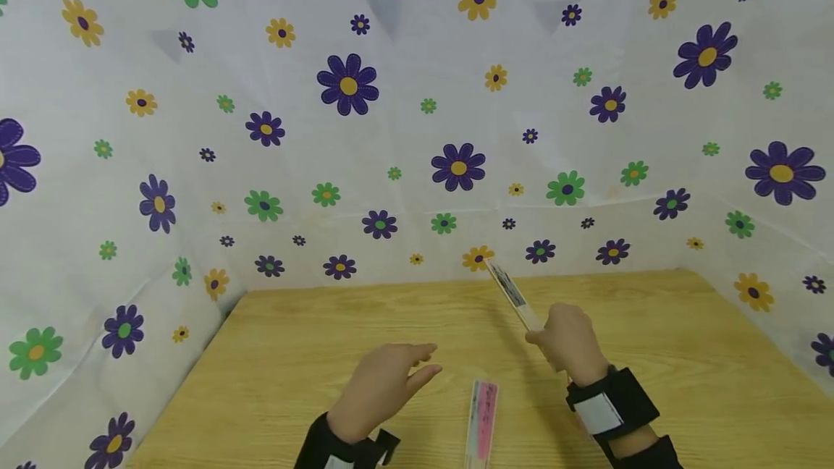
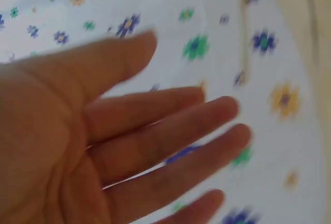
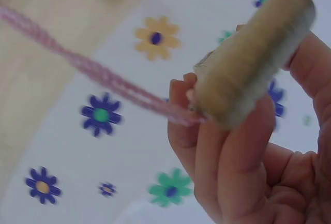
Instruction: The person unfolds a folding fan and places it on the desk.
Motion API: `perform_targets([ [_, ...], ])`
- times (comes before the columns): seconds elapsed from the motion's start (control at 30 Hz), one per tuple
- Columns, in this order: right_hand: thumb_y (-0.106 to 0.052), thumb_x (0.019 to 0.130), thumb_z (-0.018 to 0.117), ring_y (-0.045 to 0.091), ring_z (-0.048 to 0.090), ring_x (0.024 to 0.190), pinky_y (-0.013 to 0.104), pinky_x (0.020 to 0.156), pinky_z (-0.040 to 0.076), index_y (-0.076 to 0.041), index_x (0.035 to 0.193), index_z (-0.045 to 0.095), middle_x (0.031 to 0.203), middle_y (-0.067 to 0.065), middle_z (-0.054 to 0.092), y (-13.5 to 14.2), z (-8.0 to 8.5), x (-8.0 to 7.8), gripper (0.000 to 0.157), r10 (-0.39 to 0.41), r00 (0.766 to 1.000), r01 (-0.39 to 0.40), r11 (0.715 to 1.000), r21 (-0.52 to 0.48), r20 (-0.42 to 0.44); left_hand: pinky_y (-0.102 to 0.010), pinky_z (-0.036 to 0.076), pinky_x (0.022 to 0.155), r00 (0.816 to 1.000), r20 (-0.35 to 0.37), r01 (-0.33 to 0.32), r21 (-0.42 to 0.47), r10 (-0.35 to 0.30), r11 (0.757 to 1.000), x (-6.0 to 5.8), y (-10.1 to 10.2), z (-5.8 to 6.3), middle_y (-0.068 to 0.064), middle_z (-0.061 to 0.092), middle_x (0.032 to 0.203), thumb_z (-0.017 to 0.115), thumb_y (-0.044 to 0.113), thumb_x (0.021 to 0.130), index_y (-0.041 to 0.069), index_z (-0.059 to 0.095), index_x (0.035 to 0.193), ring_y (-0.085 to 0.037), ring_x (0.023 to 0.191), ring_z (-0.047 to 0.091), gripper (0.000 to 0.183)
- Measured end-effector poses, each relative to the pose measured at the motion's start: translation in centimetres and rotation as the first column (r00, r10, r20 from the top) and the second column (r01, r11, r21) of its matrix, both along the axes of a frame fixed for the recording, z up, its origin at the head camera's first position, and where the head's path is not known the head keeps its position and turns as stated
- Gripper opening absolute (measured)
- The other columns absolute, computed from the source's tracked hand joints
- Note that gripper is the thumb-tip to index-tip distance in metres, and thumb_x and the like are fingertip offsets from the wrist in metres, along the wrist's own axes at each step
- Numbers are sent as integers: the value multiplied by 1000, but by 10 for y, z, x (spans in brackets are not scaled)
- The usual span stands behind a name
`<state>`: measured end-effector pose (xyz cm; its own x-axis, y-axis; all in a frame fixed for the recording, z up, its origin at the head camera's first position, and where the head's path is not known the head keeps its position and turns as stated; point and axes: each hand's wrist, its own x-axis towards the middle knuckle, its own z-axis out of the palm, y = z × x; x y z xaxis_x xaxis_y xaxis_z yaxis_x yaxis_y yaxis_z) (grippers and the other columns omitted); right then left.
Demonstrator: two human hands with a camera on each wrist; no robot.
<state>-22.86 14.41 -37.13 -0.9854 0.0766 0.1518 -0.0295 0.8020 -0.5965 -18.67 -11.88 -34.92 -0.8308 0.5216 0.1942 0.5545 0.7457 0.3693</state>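
My right hand (image 1: 568, 339) grips a folded hand fan (image 1: 511, 292) near its base. The fan slants up and away to the left, with a dark printed pattern along its pale wooden length. Close up in the right wrist view, the rounded tan end of the fan (image 3: 253, 61) stands between fingers and thumb, and a pink cord (image 3: 103, 74) trails from it. My left hand (image 1: 384, 386) is held over the table with fingers extended and nothing in it. Its palm and spread fingers (image 2: 170, 136) show in the left wrist view.
A narrow flat box (image 1: 482, 418), printed pink and pale blue, lies on the wooden table (image 1: 313, 331) between the hands. Behind and on both sides stands a white flowered cloth (image 1: 404, 136) along the table's edges.
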Motion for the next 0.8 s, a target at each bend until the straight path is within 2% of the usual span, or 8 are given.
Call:
perform_targets([
  [0.07,-11,72,72,6,37,33,17,36,24,-8,42,44,38,-6,35,-5,11,13,41,11,1000,-11,1000,-22,5,-29,56,75,981,177,42,187,-75,981,-12,15,-14,-8,70,109,52,32,96,7,62,123,-20,91,68,38],
  [0.1,-12,73,71,6,39,32,16,35,26,-8,43,48,36,-6,39,-9,16,19,38,14,1000,-14,999,-32,13,-30,56,77,952,279,36,306,-126,951,-18,24,-21,-11,69,110,51,31,97,5,62,123,-21,93,68,38],
  [0.23,-16,73,72,7,39,34,17,36,26,-6,51,55,40,-5,42,-23,25,40,29,45,999,-45,999,4,5,-35,55,88,772,557,-146,624,-306,768,-31,60,-42,-19,66,116,47,30,99,-1,60,123,-26,102,67,41],
  [0.3,-21,73,75,7,35,37,17,38,22,-6,54,55,43,-5,36,-29,24,48,32,62,998,-61,997,56,-15,-35,56,86,715,616,-256,670,-330,697,-30,74,-45,-20,67,112,47,30,99,-5,62,119,-22,97,69,42],
  [0.43,-26,71,80,8,31,44,19,42,21,-4,61,53,51,-4,33,-36,14,56,37,106,993,-99,988,117,-49,-31,58,78,718,641,-342,663,-270,666,-23,84,-48,-13,72,92,49,21,98,-10,66,108,-6,75,67,37],
  [0.6,-18,74,78,10,51,51,22,43,39,2,85,61,61,2,57,-30,-3,55,29,252,967,-252,968,-12,32,-32,58,76,714,662,-346,617,-228,707,-16,76,-58,-15,72,86,49,14,98,-14,66,102,-2,66,64,33],
  [0.7,-19,80,74,10,54,50,22,44,44,2,93,63,63,4,63,-22,-15,51,27,380,920,-358,915,-184,99,-32,58,75,690,684,-340,596,-238,728,-11,69,-66,-24,70,94,48,11,98,-14,65,105,-7,72,68,31],
  [0.8,-20,86,68,8,52,44,21,41,44,1,90,63,59,3,62,-18,-26,49,23,470,874,-415,853,-316,121,-28,59,70,688,689,-351,591,-229,726,-6,66,-74,-27,69,94,51,9,96,-12,66,106,-7,71,69,28],
])
